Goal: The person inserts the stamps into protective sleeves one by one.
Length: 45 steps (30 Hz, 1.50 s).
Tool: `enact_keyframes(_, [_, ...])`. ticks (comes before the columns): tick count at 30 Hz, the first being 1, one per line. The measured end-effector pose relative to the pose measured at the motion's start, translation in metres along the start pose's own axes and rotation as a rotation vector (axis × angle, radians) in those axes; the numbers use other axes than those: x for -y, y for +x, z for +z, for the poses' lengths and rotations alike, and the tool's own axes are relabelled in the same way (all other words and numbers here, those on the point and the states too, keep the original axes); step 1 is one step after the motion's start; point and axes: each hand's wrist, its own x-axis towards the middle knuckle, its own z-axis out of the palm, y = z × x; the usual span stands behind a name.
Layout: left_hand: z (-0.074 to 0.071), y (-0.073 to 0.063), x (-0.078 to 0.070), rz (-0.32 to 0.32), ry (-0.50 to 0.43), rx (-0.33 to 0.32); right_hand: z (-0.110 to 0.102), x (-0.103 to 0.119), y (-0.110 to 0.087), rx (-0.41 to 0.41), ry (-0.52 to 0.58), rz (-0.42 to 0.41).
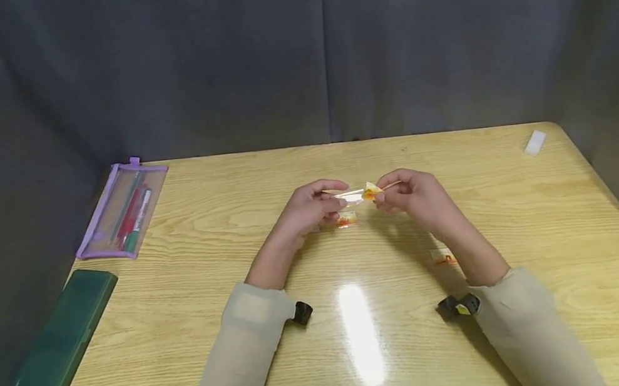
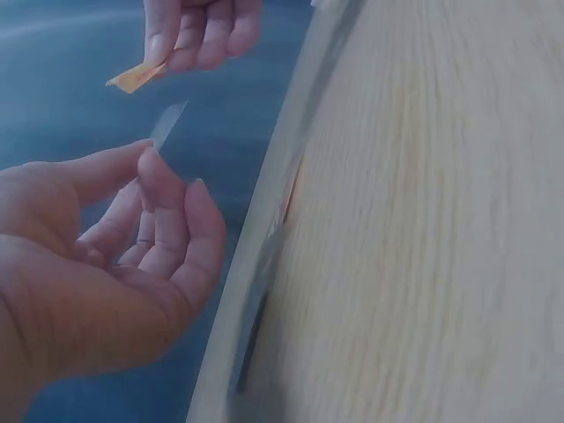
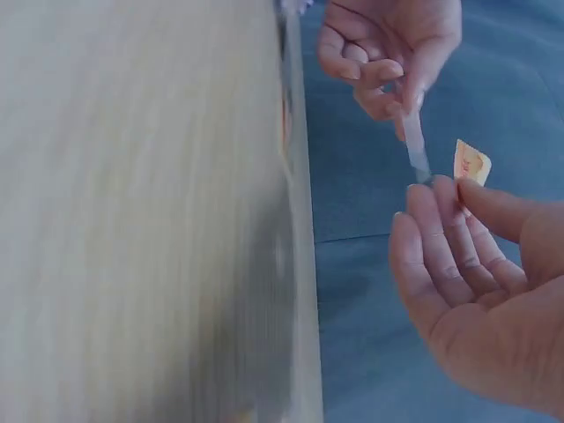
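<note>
Over the middle of the table, my left hand [image 1: 305, 209] pinches a narrow clear strip [image 3: 413, 145] between thumb and forefinger. Facing it, my right hand [image 1: 414, 197] holds a small yellow-orange piece of paper [image 1: 370, 191] by its edge with thumb and fingertips. The strip's free end points toward the right hand's fingertips in the right wrist view. Under the left hand lies a flat yellow piece with red marks [image 1: 346, 218], partly covered by the fingers. A similar piece [image 1: 443, 257] rests beside the right forearm.
On the left are a purple-edged mesh pouch [image 1: 121, 209] with pens inside and a dark green case [image 1: 61, 342]. A small white block [image 1: 535, 142] lies near the far right corner. Dark curtains [image 1: 217, 64] hang behind the wooden table [image 1: 237, 364].
</note>
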Motion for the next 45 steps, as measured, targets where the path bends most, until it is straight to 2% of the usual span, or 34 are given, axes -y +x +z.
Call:
enact_keyframes(3, [-0.001, 0.000, 0.001, 0.001, -0.030, -0.004, 0.001, -0.002, 0.007, -0.009, 0.125, 0.014])
enact_keyframes(7, [0.001, 0.001, 0.002, -0.003, -0.028, -0.037, 0.002, -0.005, 0.012, -0.015, 0.191, 0.034])
enact_keyframes(13, [0.006, 0.002, 0.003, -0.038, -0.011, -0.096, 0.003, -0.011, 0.014, -0.030, 0.188, 0.050])
enact_keyframes(17, [0.008, 0.001, 0.003, -0.037, -0.010, -0.115, 0.005, -0.013, 0.015, -0.023, 0.189, 0.042])
enact_keyframes(26, [0.010, 0.000, 0.009, 0.003, -0.083, -0.177, 0.008, -0.012, 0.015, -0.021, 0.178, 0.043])
enact_keyframes(31, [0.015, 0.001, 0.007, 0.058, -0.154, -0.213, 0.006, -0.009, 0.014, -0.034, 0.181, 0.039])
enact_keyframes(35, [0.020, 0.001, 0.004, 0.093, -0.174, -0.218, 0.005, -0.008, 0.014, -0.062, 0.188, 0.029])
enact_keyframes(41, [0.021, -0.001, 0.004, 0.073, -0.172, -0.207, 0.005, -0.008, 0.011, -0.084, 0.210, 0.039])
enact_keyframes(45, [0.020, -0.003, 0.005, 0.097, -0.189, -0.192, 0.005, -0.008, 0.009, -0.094, 0.218, 0.035])
